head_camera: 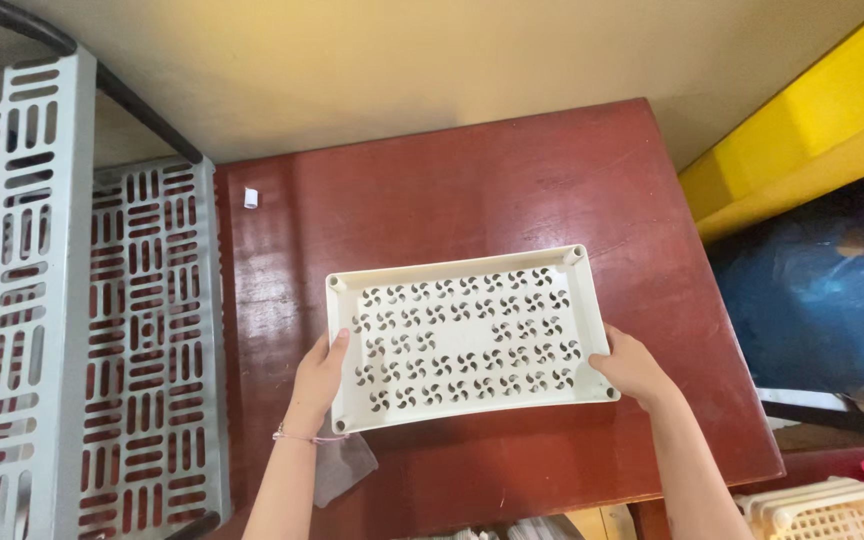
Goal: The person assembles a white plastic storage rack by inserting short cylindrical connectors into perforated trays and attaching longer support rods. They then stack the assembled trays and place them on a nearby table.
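Both hands hold the cream tray [467, 335] just over the red table [512, 170], one at each short end: left hand [318, 380] with fingers curled over the near-left edge, right hand [632, 368] closed on the right edge. The step looks like placing or lifting the tray level; any move asks for an even grip at both ends. Grey racks [72, 330] stand left. A grey cloth [344, 465] lies under the left wrist; a small white piece [250, 197] sits far off.

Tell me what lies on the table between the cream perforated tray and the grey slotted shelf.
Head view: only bare red-brown table between cream tray and grey shelf; a small white piece sits farther back.
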